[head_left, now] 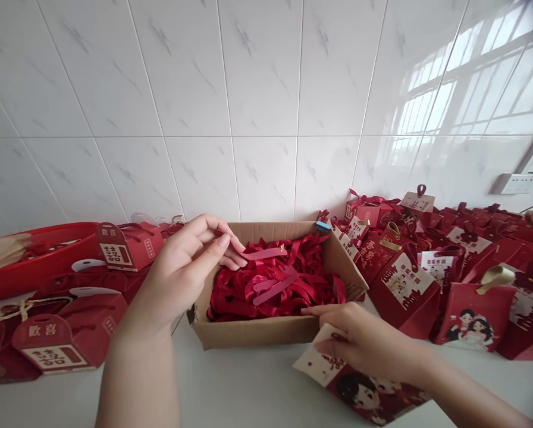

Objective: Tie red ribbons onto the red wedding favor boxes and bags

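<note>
My left hand [197, 252] is closed in a pinch over the cardboard box [257, 333]. Between its thumb and fingers is the end of a flat, dull-red strip [265, 254] with a small gold tip. Loose red ribbons [313, 252] fill the box, and more flat red strips [275, 292] lie on top of them. In front of the box's right corner, my right hand [364, 339] grips a red gift box [385, 401] by its pale top flap. Cartoon figures are printed on its side; the hand hides part of the flap.
Red gift boxes [476, 321] with ribbon loops crowd the right side. More red boxes [77, 333] stand at left, near a red basin [77, 238] with another person's hand [1, 258] over it. A tiled wall [266, 95] closes the back. A small blue object [323, 226] sits on the carton's rim.
</note>
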`<state>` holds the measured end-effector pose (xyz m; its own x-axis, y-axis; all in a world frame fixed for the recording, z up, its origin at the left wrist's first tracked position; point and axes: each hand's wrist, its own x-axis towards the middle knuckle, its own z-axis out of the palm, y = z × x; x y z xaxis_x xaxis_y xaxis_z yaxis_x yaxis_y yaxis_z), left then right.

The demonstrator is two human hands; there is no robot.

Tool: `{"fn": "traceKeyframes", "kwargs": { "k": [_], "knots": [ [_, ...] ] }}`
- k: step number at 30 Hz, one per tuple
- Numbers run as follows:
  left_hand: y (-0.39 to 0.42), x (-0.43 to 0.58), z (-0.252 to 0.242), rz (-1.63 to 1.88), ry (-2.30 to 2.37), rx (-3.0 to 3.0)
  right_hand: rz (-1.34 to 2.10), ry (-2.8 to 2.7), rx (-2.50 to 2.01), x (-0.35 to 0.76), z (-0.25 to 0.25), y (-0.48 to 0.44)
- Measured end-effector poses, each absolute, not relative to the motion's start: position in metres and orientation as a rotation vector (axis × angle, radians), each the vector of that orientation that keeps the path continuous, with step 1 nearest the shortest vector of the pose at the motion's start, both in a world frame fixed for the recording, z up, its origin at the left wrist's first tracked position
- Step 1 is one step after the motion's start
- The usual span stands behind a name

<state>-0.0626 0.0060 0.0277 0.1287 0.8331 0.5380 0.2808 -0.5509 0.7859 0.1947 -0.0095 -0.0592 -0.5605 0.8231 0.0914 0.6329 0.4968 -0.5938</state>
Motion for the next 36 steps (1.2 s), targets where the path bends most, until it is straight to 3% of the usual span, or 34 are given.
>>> {"fn": "traceKeyframes", "kwargs": {
  "k": [10, 15, 22, 36],
  "knots": [
    [-0.014, -0.056, 0.025, 1.529, 0.916, 1.815, 0.903, -1.762, -0.956, 0.166, -0.041, 0.017],
    [-0.012, -0.042, 0.017, 1.374, 0.925, 1.949, 1.044, -1.445, -0.9, 0.145, -0.032, 0.021],
    [-0.008, -0.019, 0.002, 0.958, 1.22, 2.438, 1.047, -1.439, -0.857, 0.149, -0.029, 0.022],
    [0.007, -0.006, -0.004, 1.12, 1.238, 2.504, 1.031, -1.521, -0.826, 0.147, -0.032, 0.021]
  ]
}}
